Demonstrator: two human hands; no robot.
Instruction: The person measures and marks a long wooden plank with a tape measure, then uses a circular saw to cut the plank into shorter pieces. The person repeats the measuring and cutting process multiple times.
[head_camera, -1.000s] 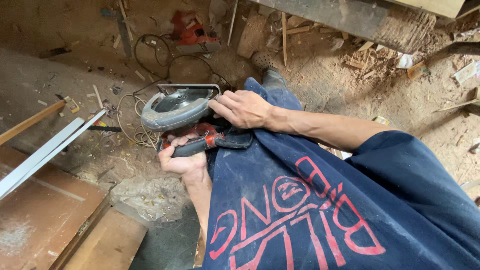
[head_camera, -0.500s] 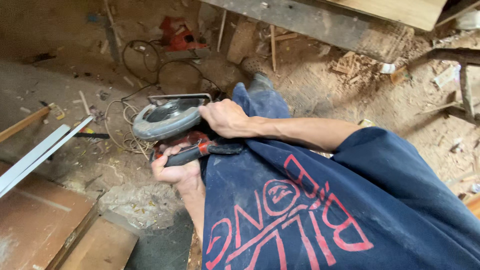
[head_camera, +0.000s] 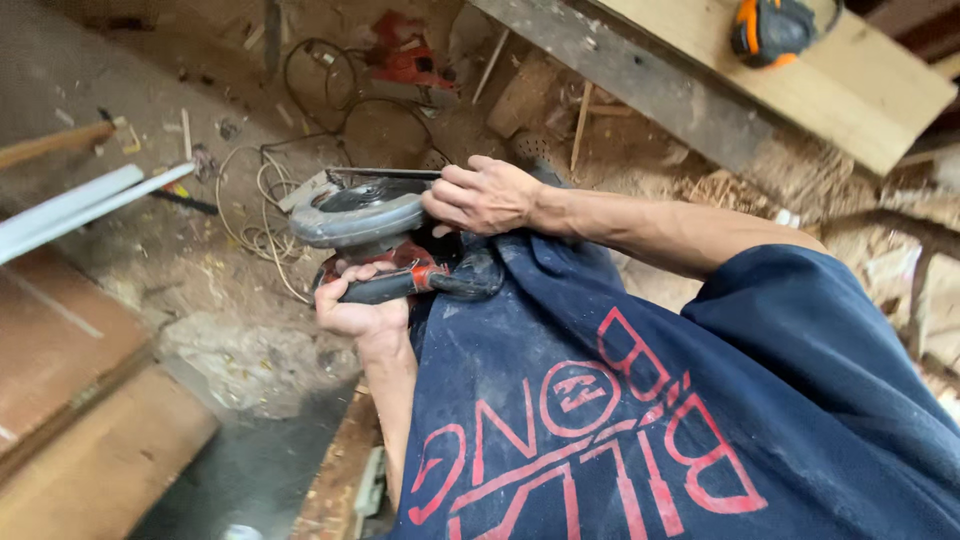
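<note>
Underfoot, sawdust-strewn dirt floor (head_camera: 150, 250) with loose cable (head_camera: 255, 215). My left hand (head_camera: 355, 305) fingers clamp the circular saw (head_camera: 365, 225) handle; right hand (head_camera: 485, 195) fingers curl on its guard.

The scene is lit by soft, even daylight, moderately bright, with no hard glare anywhere. The upper right of the frame is brightest, where a pale plank (head_camera: 800, 70) catches the light. The upper left and the bottom left corner fall into dull shadow, and the gap along the bottom edge is dark. A soft shadow lies under the saw (head_camera: 370, 215) at centre. Focus is sharp through the middle; the forearm and the dusty blue shirt (head_camera: 620, 400) show clear texture. Towards the corners the picture stretches and softens, and straight boards at the left edge lean from wide-angle distortion. Little motion blur shows.
</note>
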